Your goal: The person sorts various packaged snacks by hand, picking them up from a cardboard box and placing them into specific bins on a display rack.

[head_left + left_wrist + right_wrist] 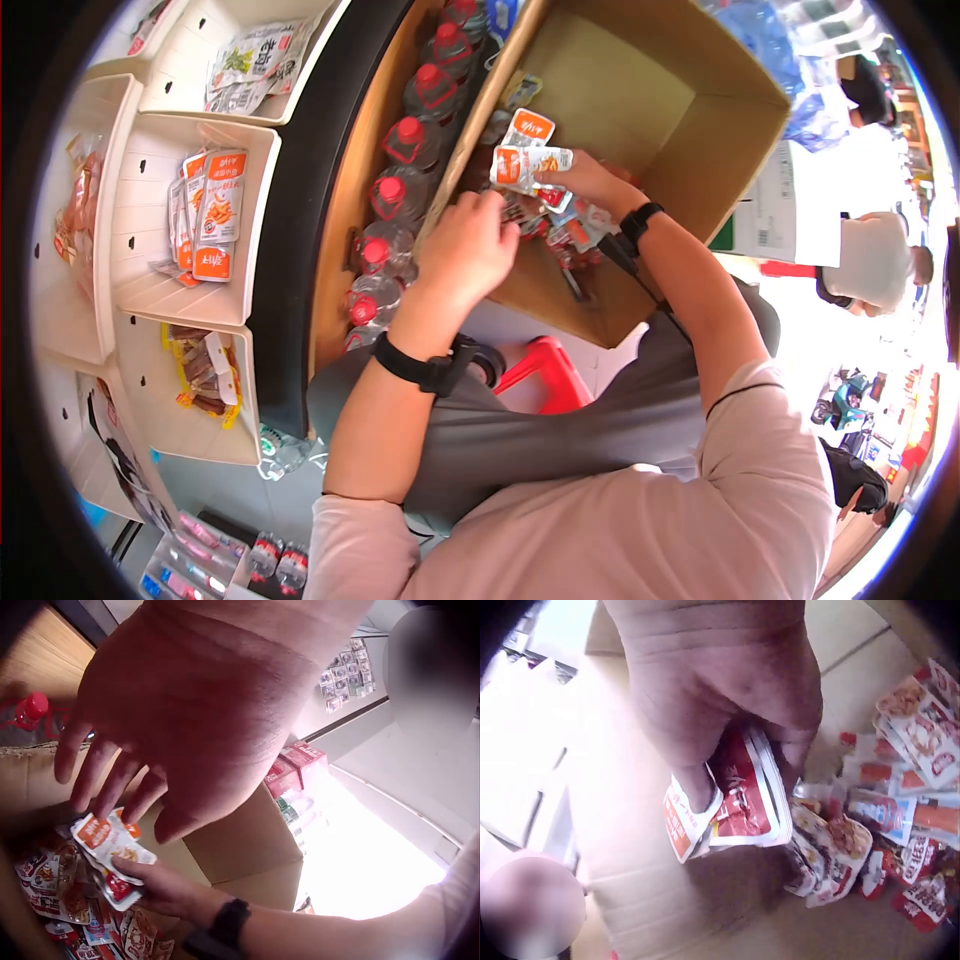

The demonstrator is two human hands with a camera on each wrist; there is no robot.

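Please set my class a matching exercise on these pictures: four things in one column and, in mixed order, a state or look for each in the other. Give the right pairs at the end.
Things:
1. Right hand
2. Left hand
3. Bottles
4. Cardboard box

States or looks:
A. Red-topped, standing in a row
B. Holding nothing
C. Brown, with loose packets inside
D. Gripping snack packets

Right pairs: 1-D, 2-B, 3-A, 4-C
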